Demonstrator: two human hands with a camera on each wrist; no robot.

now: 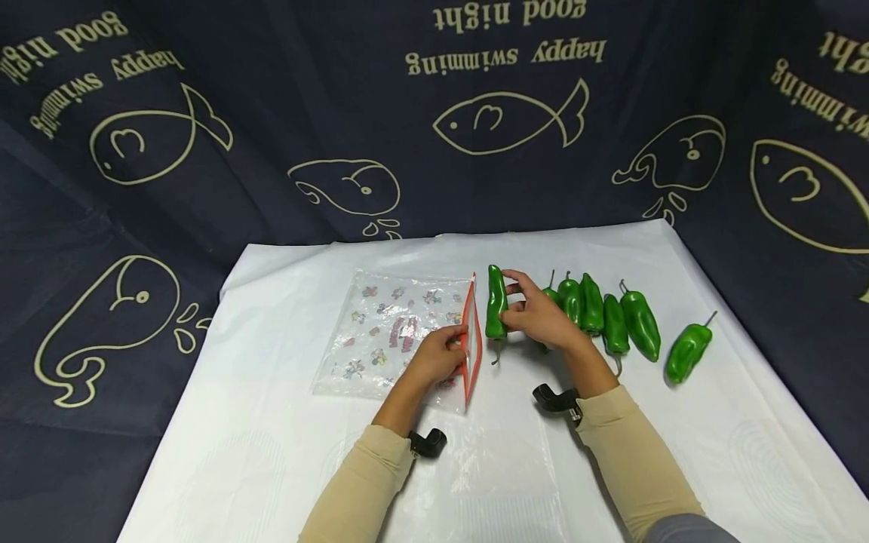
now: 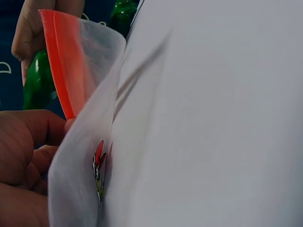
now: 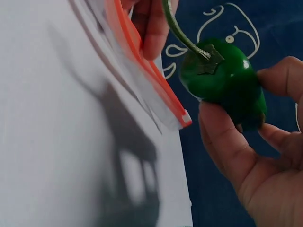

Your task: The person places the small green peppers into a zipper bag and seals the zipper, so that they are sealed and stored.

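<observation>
A clear zip bag point(image 1: 380, 324) with small printed figures lies flat on the table, its red-edged mouth facing right and parted. My left hand point(image 1: 437, 354) pinches the upper edge of that mouth; in the left wrist view the red strip point(image 2: 59, 61) rises from the fingers. Just right of the opening, my right hand point(image 1: 539, 313) holds a green pepper point(image 1: 497, 302) between thumb and fingers, its stem pointing toward me. The right wrist view shows the pepper's stem end point(image 3: 210, 59) close beside the red edge of the bag.
Several more green peppers point(image 1: 615, 324) lie in a row right of my right hand, partly hidden by it. One pepper point(image 1: 689, 352) lies apart, farther right. A white cloth point(image 1: 271, 467) covers the table; a dark printed curtain point(image 1: 339, 90) hangs behind.
</observation>
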